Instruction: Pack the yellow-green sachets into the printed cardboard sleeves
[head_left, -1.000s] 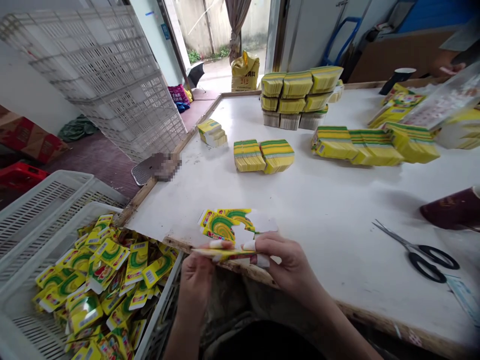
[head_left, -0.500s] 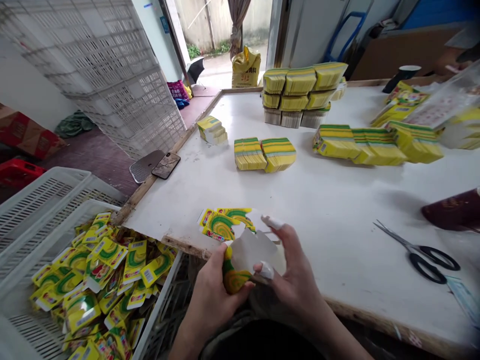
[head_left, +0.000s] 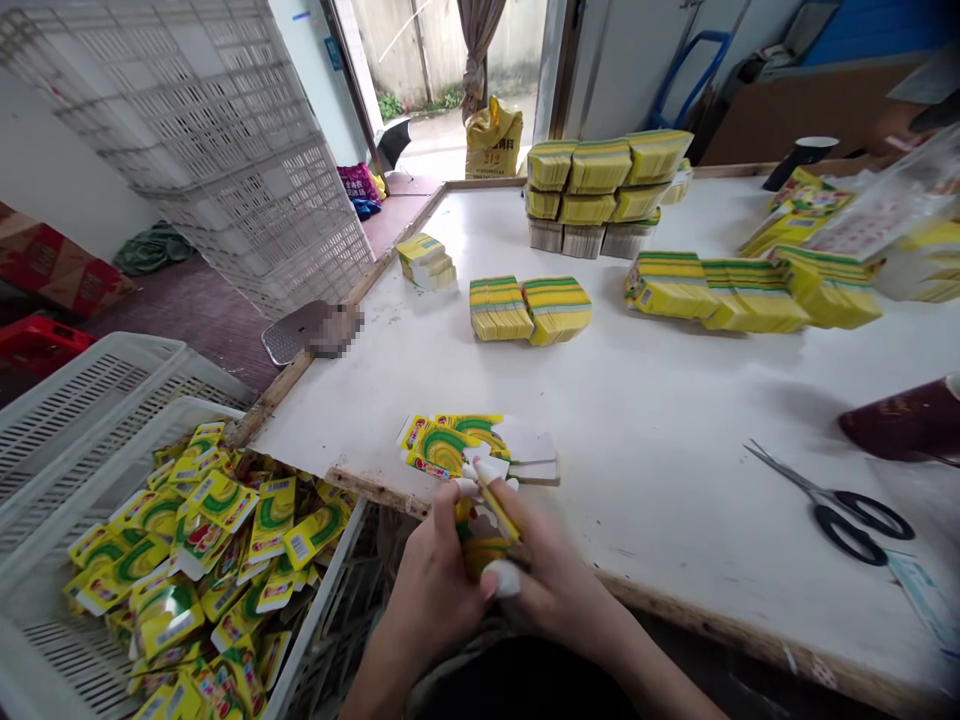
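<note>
Both my hands meet at the near edge of the white table [head_left: 675,400], closed on one small yellow-and-green printed carton [head_left: 480,530]. My left hand [head_left: 435,590] wraps it from the left; my right hand [head_left: 547,575], with white tape on some fingertips, pinches its upper flap. Just beyond my fingers lies a short stack of flat carton blanks [head_left: 476,445], some face down and white. To my left, a white plastic crate [head_left: 67,470] holds several folded cartons of the same print [head_left: 202,560].
Bundled stacks of flat blanks [head_left: 529,308] sit mid-table, with taller piles [head_left: 600,185] behind and more [head_left: 750,290] to the right. Black-handled scissors [head_left: 847,505] and a dark red cup [head_left: 904,420] lie at the right. Empty crates [head_left: 225,150] lean on the left; an open doorway is behind.
I picked a flat blank from the stack at the table edge, drew it toward me and folded it up; the white inner face seen half a second ago is now closed in.
</note>
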